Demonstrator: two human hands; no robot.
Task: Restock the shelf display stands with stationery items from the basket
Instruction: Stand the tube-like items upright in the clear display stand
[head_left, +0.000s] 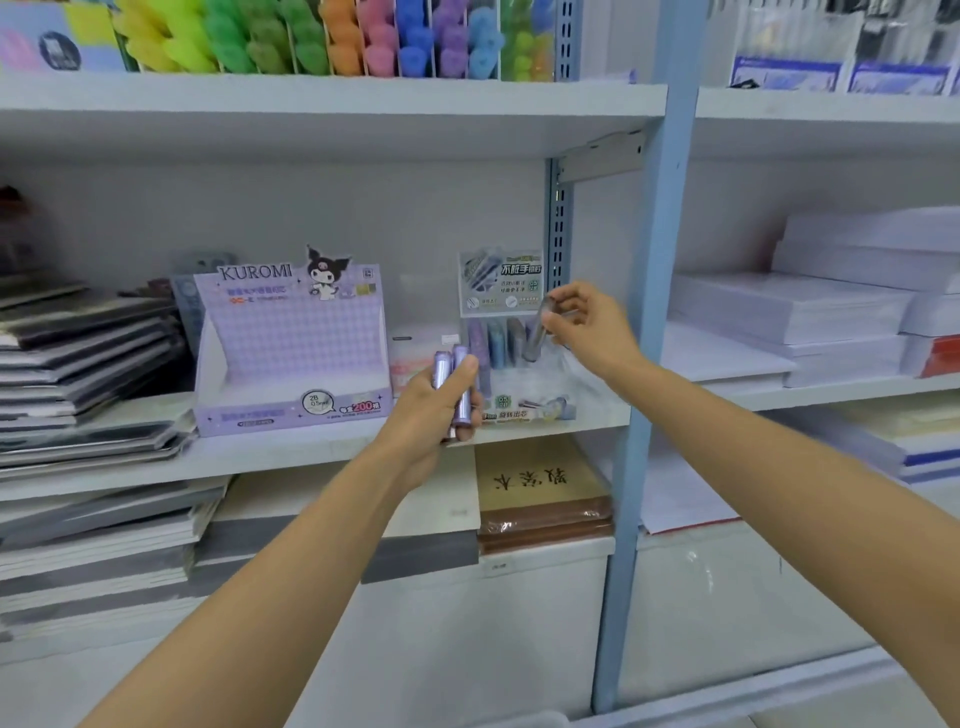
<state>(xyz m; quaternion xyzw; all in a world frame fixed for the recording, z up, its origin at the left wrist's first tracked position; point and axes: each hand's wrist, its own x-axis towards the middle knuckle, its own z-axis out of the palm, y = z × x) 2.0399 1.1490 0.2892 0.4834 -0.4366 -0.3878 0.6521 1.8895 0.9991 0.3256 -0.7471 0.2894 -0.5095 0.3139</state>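
Nearest to me, the person's left hand (431, 415) is gripping a few small purple plastic tubes (442, 370), fingers curling round them and the thumb pressing across the front, just in front of the edge of the white metal shelf (311, 452). A little farther in and to the right, the right hand (592, 327) is pinching a grey translucent tube (535, 340) between thumb and fingertips, holding it tilted over the clear plastic display stand (519, 408), where more coloured tubes are standing upright. Just beside that stand, to its left, a lilac cardboard Kuromi display box (291, 343) is sitting on the same shelf. Dark notebooks (78, 353) are lying stacked at the far left, and stacks of white paper (810, 312) are resting in the bay to the right.
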